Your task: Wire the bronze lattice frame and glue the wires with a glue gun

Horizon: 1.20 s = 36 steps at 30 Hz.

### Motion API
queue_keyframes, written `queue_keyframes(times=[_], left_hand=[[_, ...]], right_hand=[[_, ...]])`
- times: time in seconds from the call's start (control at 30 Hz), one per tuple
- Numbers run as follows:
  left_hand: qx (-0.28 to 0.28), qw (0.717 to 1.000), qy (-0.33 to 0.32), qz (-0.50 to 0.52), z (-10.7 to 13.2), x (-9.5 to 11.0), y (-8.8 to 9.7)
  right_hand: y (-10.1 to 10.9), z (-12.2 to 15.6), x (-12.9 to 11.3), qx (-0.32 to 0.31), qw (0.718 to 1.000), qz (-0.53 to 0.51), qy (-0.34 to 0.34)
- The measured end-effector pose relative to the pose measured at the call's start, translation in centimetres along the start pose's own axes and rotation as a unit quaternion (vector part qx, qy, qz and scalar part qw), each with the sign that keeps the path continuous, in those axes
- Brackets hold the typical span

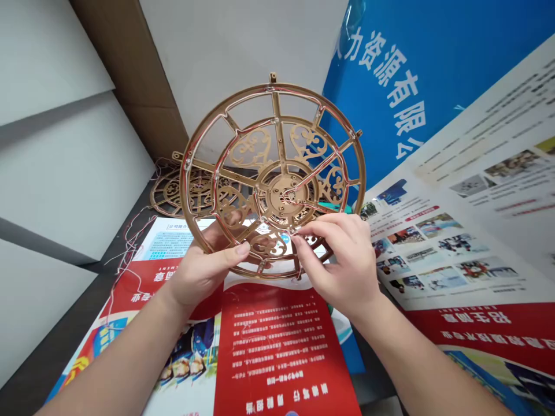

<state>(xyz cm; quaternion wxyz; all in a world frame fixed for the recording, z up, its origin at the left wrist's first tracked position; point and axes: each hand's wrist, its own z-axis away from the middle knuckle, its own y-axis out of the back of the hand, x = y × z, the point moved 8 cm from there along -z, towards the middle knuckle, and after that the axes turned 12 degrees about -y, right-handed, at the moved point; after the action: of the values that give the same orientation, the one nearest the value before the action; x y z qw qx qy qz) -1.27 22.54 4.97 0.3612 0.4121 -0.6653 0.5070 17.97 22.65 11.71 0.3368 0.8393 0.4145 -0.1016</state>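
Nearest the camera, the bare left forearm (117, 352) and right forearm (425, 358) rise from the bottom corners. The left hand (202, 268) is curled around the lower rim of a round gold openwork frame (277, 136), with its fingers behind the rim and its thumb across the front, holding the frame up. The right hand (340, 260) lies nearer the hub, its thumb and forefinger pinched narrowly at the inner ring; what they grip is too small to tell. Red-and-silver wire (316, 170) runs along the spokes. The frame, round with no long axis, stands tilted just ahead of both hands, its face toward the camera. Below the hands lies a red leaflet (273, 346). Beyond the left hand are a second gold frame (158, 196) and loose wires (130, 248); beyond the right, a printed poster (451, 248) and a blue banner (381, 75).
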Motion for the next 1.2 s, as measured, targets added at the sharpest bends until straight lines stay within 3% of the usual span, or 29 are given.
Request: queue_keyframes(times=[0.77, 1.2], left_hand=[[0.034, 0.994, 0.008, -0.1, 0.2, -0.4, 1.2], [-0.012, 0.995, 0.004, -0.094, 0.3, -0.7, 0.1]], right_hand=[[-2.0, 0.4, 1.9, -0.096, 0.993, 0.007, -0.061], [-2.4, 0.3, 2.5, -0.127, 0.987, 0.038, -0.089]])
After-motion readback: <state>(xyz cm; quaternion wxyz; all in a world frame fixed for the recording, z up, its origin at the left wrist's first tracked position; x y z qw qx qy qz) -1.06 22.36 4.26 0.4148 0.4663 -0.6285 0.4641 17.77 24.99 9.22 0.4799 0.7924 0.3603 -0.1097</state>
